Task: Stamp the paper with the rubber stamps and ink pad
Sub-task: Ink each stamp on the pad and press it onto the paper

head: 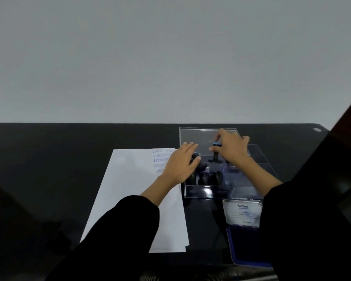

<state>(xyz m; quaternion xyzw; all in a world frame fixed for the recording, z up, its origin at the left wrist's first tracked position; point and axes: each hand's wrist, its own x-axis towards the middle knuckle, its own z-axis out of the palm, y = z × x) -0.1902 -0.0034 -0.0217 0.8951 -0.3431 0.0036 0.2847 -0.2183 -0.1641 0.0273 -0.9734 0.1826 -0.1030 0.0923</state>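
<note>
White paper (130, 191) lies on the black table, with several blue stamp prints at its far right corner. To its right stands a clear plastic box (249, 169) holding black-handled rubber stamps (209, 178). My right hand (233, 149) pinches the blue-capped top of one upright black stamp (215, 154) over the box. My left hand (180, 165) rests on the round black knob of another stamp (196, 157) at the box's left edge. The open ink pad (245, 246), blue with its silver lid raised, lies nearer me.
The box's clear lid (199, 136) stands behind it, towards the grey wall. The glossy black table (49, 169) reaches left of the paper. My dark sleeves cover the lower part of the view.
</note>
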